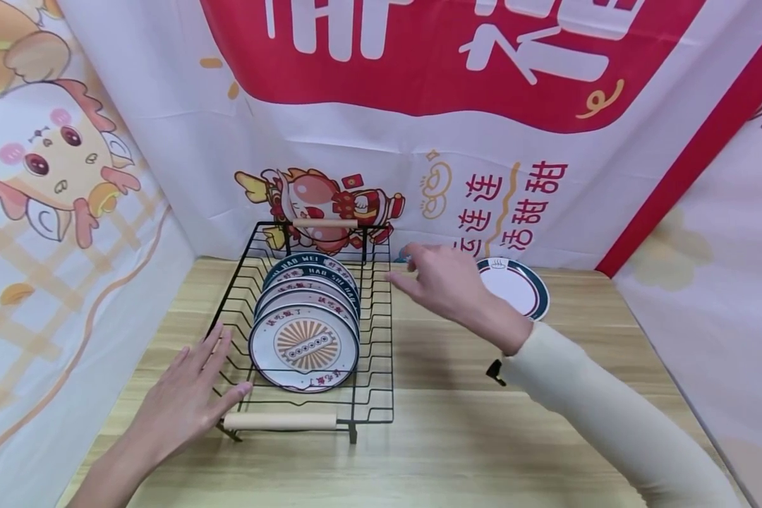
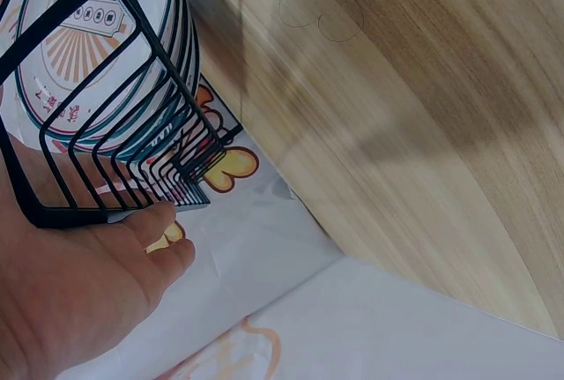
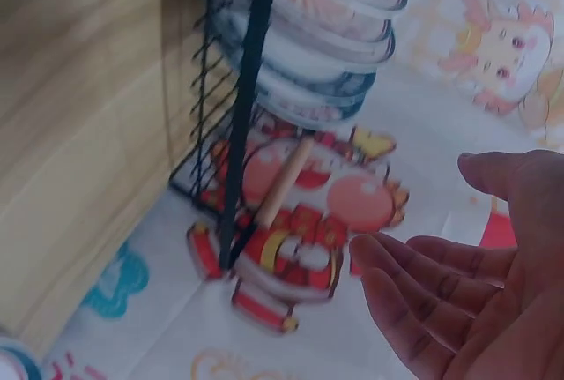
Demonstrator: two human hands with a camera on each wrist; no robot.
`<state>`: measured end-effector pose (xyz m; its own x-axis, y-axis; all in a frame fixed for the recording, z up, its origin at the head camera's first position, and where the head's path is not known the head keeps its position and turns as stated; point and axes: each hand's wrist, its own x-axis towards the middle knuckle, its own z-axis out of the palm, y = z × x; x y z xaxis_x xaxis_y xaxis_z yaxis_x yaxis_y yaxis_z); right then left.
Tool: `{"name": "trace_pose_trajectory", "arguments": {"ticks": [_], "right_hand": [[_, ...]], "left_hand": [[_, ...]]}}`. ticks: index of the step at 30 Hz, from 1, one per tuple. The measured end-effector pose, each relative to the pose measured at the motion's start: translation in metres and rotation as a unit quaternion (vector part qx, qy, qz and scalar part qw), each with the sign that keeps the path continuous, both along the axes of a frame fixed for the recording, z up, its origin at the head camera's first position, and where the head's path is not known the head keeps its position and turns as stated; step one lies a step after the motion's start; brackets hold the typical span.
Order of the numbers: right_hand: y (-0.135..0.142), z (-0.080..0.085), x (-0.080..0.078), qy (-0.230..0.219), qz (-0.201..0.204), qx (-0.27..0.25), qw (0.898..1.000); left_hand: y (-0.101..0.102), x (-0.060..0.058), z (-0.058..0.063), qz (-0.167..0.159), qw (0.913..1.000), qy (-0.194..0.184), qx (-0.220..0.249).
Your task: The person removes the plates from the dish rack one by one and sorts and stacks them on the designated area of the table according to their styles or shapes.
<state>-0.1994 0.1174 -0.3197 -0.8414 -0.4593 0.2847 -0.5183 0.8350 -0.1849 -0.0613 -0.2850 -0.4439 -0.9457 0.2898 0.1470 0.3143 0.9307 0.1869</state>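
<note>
A black wire dish rack [image 1: 375,367] with pale wooden handles stands on the table, and several patterned plates [image 1: 305,346] lean upright in a row inside it. My left hand [image 1: 187,391] touches the rack's near left side, fingers extended along the wires; the left wrist view shows the same hand [image 2: 97,283] against the rack's frame. To the right of the rack my right hand [image 1: 447,282] hovers with nothing in it. Its fingers [image 3: 432,309] are loosely bent and apart from the rack in the right wrist view. Beyond that hand lies a single dark-rimmed white plate [image 1: 511,286], partly covered by it.
The wooden table [image 1: 470,444] runs back to a printed cloth backdrop [image 1: 355,127]. More printed cloth hangs on the left [image 1: 57,268] and right. The rack's far wooden handle [image 1: 325,223] stands close to the backdrop.
</note>
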Motion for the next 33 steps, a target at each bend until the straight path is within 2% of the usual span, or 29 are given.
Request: {"name": "trace_pose_trajectory", "arguments": {"ticks": [5,12,20,27,33], "right_hand": [[-0.029,-0.005,0.006,-0.027,0.047,0.035,0.998],[-0.064,-0.011,0.009,-0.093,0.098,0.092,0.987],[-0.090,-0.021,0.009,-0.151,0.143,0.105,0.973],[-0.104,-0.029,0.005,-0.175,0.156,0.103,0.967],[-0.115,-0.039,0.000,-0.210,0.159,0.119,0.957]], "left_hand": [[0.001,0.001,0.001,0.001,1.0000,-0.002,0.001],[0.001,0.002,0.001,-0.001,1.0000,0.005,0.000],[-0.001,0.001,-0.001,-0.001,1.0000,0.008,0.000],[-0.001,0.002,-0.001,0.001,1.0000,0.008,0.001],[-0.001,0.001,-0.001,0.002,1.0000,0.007,-0.001]]}}
